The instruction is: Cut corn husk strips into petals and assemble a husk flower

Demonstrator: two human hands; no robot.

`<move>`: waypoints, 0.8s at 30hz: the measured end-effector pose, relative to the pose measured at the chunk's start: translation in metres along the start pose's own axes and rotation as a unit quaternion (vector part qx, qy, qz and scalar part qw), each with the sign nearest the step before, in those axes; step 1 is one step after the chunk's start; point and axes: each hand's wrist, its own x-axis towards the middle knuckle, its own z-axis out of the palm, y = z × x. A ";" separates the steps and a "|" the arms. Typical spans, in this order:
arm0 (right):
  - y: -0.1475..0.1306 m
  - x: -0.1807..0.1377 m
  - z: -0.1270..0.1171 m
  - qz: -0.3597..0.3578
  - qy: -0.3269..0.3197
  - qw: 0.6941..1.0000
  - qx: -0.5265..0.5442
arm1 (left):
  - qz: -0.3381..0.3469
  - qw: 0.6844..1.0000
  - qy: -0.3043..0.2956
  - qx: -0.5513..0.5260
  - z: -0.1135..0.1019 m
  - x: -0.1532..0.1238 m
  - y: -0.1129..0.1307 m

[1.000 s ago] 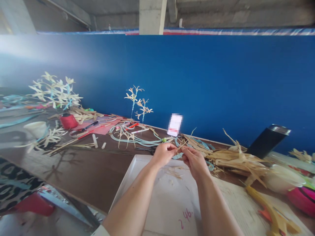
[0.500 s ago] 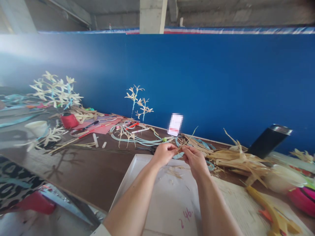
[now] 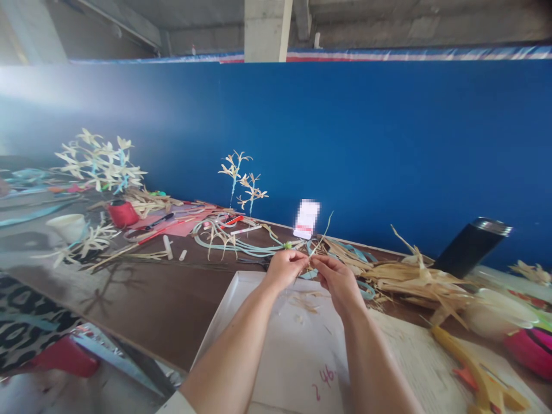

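Note:
My left hand and my right hand meet above the far end of a white tray. Both pinch the same thin dried straw strip, whose free end sticks up and to the right between them. Fingers of both hands are closed round it. Small straw scraps lie on the tray just under the hands. A heap of dried husks lies right of my right hand.
A black flask lies at the right by the blue partition. Teal cord coils, scissors, a red thread spool, a white cup and finished straw flowers sit left. A yellow glue gun lies near right.
The strip's free end has swung up to stand more upright between my hands. Both hands have stayed in nearly the same place.

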 end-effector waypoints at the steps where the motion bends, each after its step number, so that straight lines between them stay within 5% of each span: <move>1: 0.000 0.000 0.000 -0.002 0.000 1.000 -0.003 | -0.001 1.000 0.000 0.000 0.000 0.000 0.000; 24: -0.005 -0.003 0.003 -0.032 0.030 0.997 -0.070 | 0.006 0.999 0.047 -0.001 0.006 0.000 -0.003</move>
